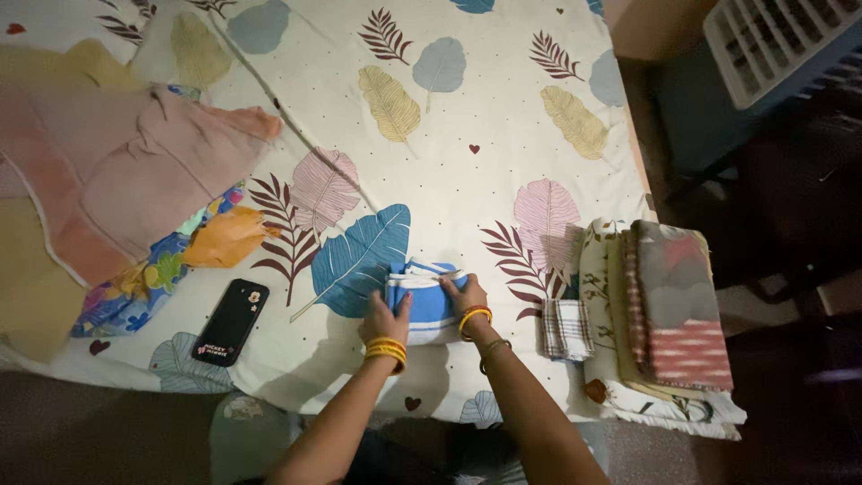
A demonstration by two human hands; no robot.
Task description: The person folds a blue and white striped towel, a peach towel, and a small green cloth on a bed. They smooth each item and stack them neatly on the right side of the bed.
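Domestic bedroom. Evidence: bed covered by leaf-print bedsheet, unfolded garments heaped at one side, stack of folded cloths, phone, air cooler alongside.

A big bed with a cream leaf-print sheet stands beside a dark floor in dim light.
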